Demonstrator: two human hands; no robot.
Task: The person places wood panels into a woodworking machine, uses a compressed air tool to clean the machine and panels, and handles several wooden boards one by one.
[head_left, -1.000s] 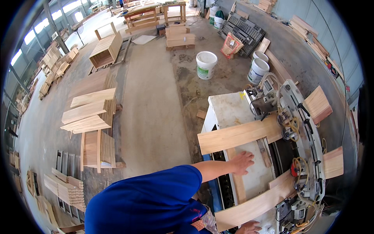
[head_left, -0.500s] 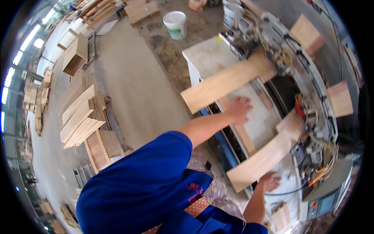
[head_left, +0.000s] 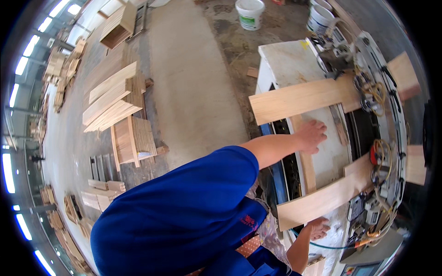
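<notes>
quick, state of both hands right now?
Left hand: open, fingers loosely bent over the white machine bed, nothing visibly held.
Right hand: open, fingers loosely bent beside the nearer wooden board, nothing visibly held.

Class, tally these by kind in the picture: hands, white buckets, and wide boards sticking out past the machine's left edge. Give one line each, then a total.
Hands, left hand and right hand: 2
White buckets: 3
Wide boards: 2
Total: 7

Bright strips glare at left amid fisheye distortion.
</notes>
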